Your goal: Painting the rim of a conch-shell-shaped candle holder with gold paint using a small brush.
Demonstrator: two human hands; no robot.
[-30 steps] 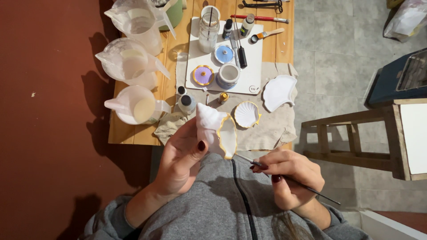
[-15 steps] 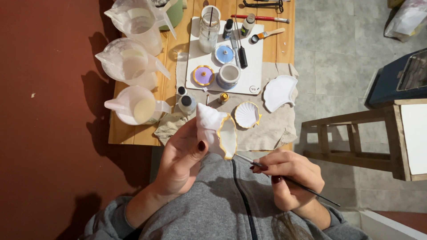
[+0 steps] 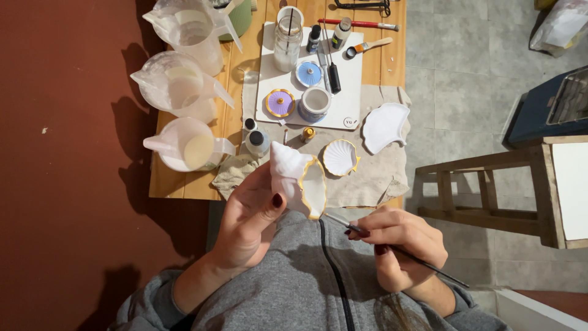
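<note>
1. Head view: the left hand (image 3: 248,214) is curled around a white conch-shaped ceramic shell with a gold-painted rim (image 3: 298,179), thumb pressed on its side, holding it up over the lap just below the near edge of the wooden desk (image 3: 184,184).
2. The right hand (image 3: 401,245) is pinched shut on a thin dark-handled paintbrush (image 3: 398,248); the brush tip sits at the shell's lower rim, at about 4 o'clock of the shell, and the handle runs off toward 4 o'clock past the wrist.
3. At 1 o'clock of the held shell, a small white scallop-shaped dish with a gold edge (image 3: 340,157) lies on a beige cloth (image 3: 380,178); a larger plain white fan-shaped dish (image 3: 384,127) lies further toward 2 o'clock.
4. At 12 o'clock, a white rectangular board (image 3: 349,92) carries a purple round lid (image 3: 280,102), a blue round lid (image 3: 309,73), a small open paint pot (image 3: 315,102) and a glass jar (image 3: 288,40).
5. At 10 to 11 o'clock, three translucent plastic measuring jugs (image 3: 180,86) stand in a column along the desk's left side.
6. A wooden stool (image 3: 490,184) stands on the tiled floor at 3 o'clock.
</note>
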